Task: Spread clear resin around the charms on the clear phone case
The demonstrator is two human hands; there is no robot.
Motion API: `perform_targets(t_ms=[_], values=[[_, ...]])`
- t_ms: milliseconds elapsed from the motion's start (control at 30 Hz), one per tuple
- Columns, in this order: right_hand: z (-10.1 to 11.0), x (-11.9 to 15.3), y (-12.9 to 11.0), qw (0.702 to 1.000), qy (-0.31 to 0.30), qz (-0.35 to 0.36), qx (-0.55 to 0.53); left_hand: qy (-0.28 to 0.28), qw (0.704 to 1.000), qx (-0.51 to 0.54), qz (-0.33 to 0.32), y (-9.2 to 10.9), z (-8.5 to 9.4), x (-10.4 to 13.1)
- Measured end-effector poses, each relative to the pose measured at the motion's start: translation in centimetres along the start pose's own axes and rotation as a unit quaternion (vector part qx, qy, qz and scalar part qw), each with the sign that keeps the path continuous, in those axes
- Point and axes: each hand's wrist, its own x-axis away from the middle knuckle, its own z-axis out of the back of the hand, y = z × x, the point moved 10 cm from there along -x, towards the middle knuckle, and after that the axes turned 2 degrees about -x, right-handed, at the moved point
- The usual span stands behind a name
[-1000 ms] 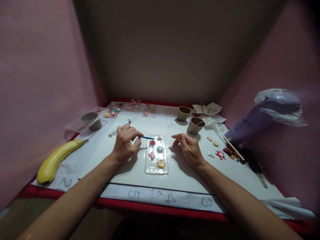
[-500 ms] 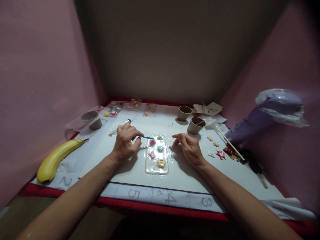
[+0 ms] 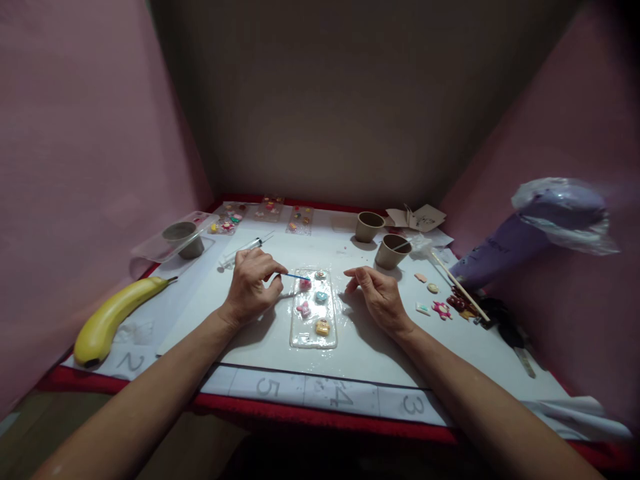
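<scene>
Pinched between the thumb and fingers of my left hand (image 3: 254,285) is a thin blue stick (image 3: 297,276). Its tip reaches over the top left part of a clear phone case (image 3: 314,339), near a pink charm (image 3: 305,285). The case lies flat and looks glossy. Also on it are a blue charm (image 3: 321,297), a pink bow-like charm (image 3: 303,309), a yellow charm (image 3: 323,327) and a small pale one (image 3: 320,275). To the right of the case, my right hand (image 3: 376,293) rests on its side, fingers loosely curved and apart, with nothing visible in it.
Two brown cups (image 3: 393,252) stand behind my right hand, one with a stick inside. Loose charms (image 3: 442,310) and a wooden stick (image 3: 460,287) lie to the right. On the left are a syringe (image 3: 243,252), a banana (image 3: 117,320) and another cup (image 3: 190,245). Decorated cases (image 3: 300,220) lie behind.
The blue stick has shifted very slightly in my left fingers, its tip still over the case. Both hands and the other things stay in place.
</scene>
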Motion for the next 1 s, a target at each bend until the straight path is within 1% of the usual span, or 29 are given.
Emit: perform_targets(t_ms=[167, 567, 1000], values=[[-0.08, -0.01, -0.07, 1.0, -0.004, -0.005, 0.0, 0.005, 1.0, -0.004, -0.007, 0.04, 0.0, -0.06], [-0.04, 0.0, 0.13, 1.0, -0.005, -0.002, 0.001, 0.011, 1.0, 0.008, 0.002, -0.14, 0.13, 0.05], [-0.13, -0.05, 0.06, 1.0, -0.007, -0.004, -0.001, 0.005, 1.0, 0.007, 0.001, -0.18, -0.02, 0.0]])
